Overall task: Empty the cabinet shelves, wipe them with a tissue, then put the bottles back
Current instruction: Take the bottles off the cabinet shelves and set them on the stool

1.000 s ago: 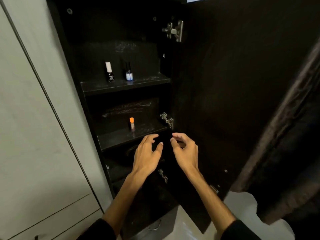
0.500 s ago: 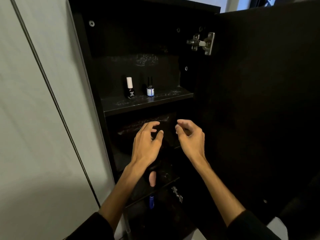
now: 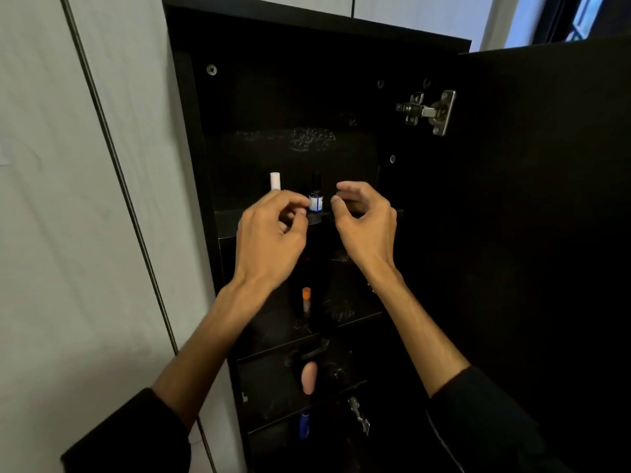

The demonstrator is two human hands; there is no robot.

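At the top shelf, grip: none closed yet; left hand (image 3: 269, 233) with fingers loosely curled, fingertips just at 9 o'clock of the small blue-labelled glass bottle with a tall black cap (image 3: 316, 196), contact impossible to confirm, nothing held.
Right hand: right hand (image 3: 365, 221) likewise empty, fingers and thumb spread and bent, at 3 o'clock of the same bottle, apart from it.
Second bottle: dark bottle with a white cylindrical cap (image 3: 275, 181), upright at 9 o'clock of the blue-labelled one, body hidden behind the left hand.
Top shelf: dark wooden shelf board (image 3: 367, 215), both bottles near its front edge.
Lower shelves: small orange-capped bottle (image 3: 306, 300) upright one level down; pale pink rounded object (image 3: 309, 377) and blue tube (image 3: 304, 425) lower, at 6 o'clock.
Cabinet: tall black cabinet (image 3: 191, 131), door (image 3: 529, 233) swung wide at 3 o'clock, metal hinge (image 3: 426, 112) at 1 o'clock.
Stage: emptying barely begun, by the look of it.
Risk: narrow, tall-capped bottles standing close together; a knuckle brushing the white-capped one during the reach likely to topple it off the front edge; dim interior making finger placement easy to misjudge.
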